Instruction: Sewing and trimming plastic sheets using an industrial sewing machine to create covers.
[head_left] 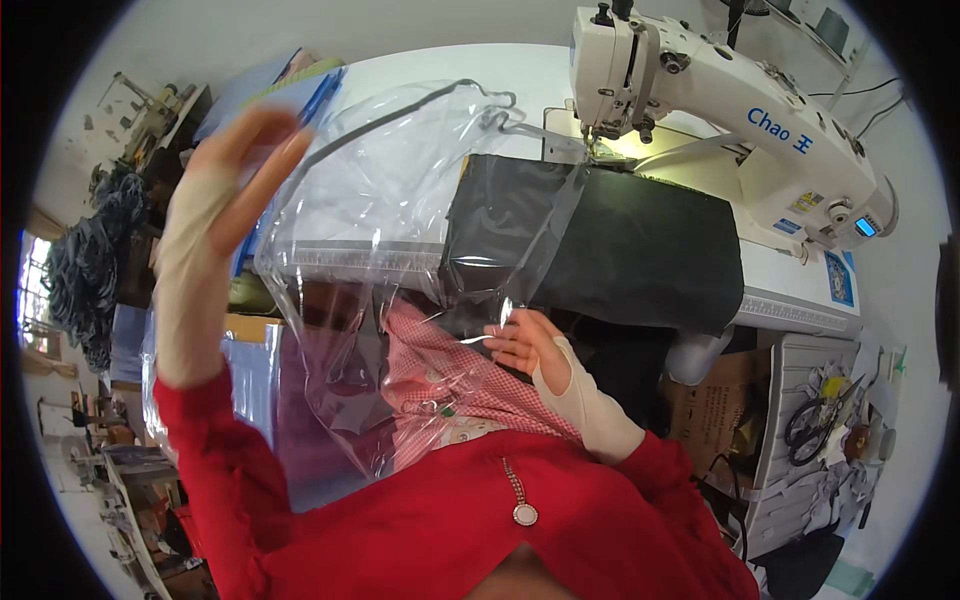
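A large clear plastic sheet (pixel 350 225) with a grey trim strip (pixel 390 117) along its far edge spreads over the table and hangs down past the front edge. My left hand (pixel 235 175) is raised at the left, blurred, with thumb and fingers apart and nothing visible between them. Low in the middle, my right hand (pixel 530 345) has its fingers closed at the sheet's near edge. The far end of the trim reaches toward the needle area of a white sewing machine (pixel 690 95). A black panel (pixel 640 235) lies in front of the machine, partly under the plastic.
A ruler strip (pixel 790 312) runs along the front edge of the white table (pixel 500 62). Blue folded material (pixel 240 90) is stacked at the left. Scissors (pixel 815 425) lie on a grey tray at the right, near a cardboard box (pixel 715 405). Dark strips (pixel 95 255) hang at far left.
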